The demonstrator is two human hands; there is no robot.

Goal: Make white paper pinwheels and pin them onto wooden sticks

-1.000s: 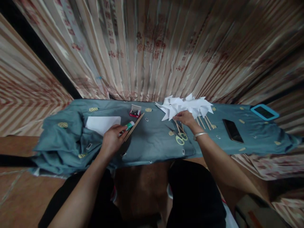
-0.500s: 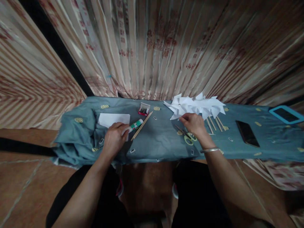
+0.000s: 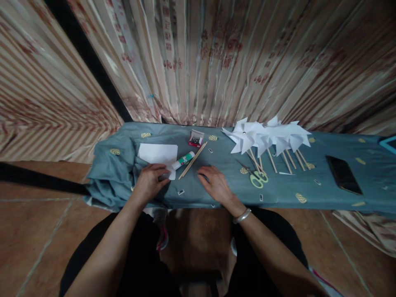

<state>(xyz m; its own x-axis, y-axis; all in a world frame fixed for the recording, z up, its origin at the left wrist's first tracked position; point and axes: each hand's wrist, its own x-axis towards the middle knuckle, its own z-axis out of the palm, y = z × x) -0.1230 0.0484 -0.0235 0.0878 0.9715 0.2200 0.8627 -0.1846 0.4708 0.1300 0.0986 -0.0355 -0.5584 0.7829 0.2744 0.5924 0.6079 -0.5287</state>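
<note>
My left hand rests on the near edge of a stack of white paper, its fingers curved and thumb apart. Just beyond its fingertips a glue stick with a green label lies on the paper's right side. My right hand, wearing a silver bangle, is over the cloth in the middle, fingers loosely bent with nothing visible in them. Between the hands lie thin wooden sticks. Behind them stands a small open red box holding small dark pieces. White paper pinwheels on sticks overlap in a row to the right.
Green-handled scissors lie before the pinwheels. A dark phone is farther right, and a blue-framed object is cut off at the edge. Grey-green cloth covers the narrow table, with a patterned curtain behind.
My right hand has left the pinwheel at the row's left end and moved left to the middle. My left hand has let go of the glue stick. The view has shifted slightly right.
</note>
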